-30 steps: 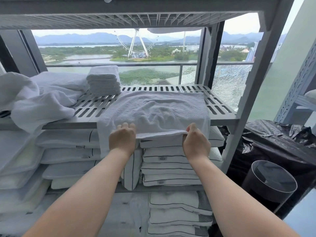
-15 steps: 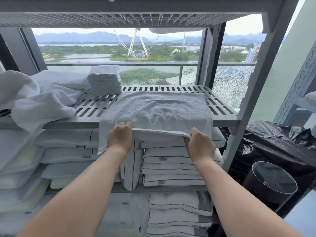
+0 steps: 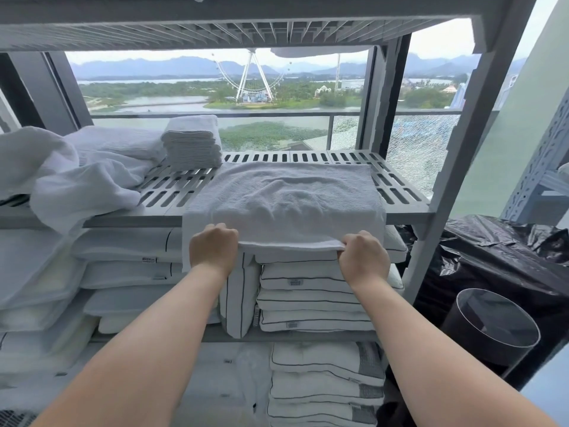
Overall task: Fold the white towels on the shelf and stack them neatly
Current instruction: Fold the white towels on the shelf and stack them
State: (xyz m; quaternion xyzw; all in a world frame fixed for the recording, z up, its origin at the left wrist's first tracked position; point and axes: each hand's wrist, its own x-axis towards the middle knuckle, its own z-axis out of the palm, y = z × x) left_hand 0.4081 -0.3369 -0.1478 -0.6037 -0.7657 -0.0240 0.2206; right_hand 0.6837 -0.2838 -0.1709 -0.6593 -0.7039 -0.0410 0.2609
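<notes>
left hand [image 3: 213, 248]: arm outstretched, fist gripping towel [image 3: 286, 200] front edge
right hand [image 3: 364, 257]: same, pinching edge
shelf [image 3: 397, 195]: towel, folded stack [image 3: 193, 142], loose pile [image 3: 77, 177]

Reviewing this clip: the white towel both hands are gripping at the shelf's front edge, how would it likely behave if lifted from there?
Probably floppy: the towel already drapes over the shelf edge and wrinkles in the middle. Likely light, since the left hand and right hand hold it by pinched edges alone. Its nubby terry surface suggests it would drag rather than slide.
</notes>
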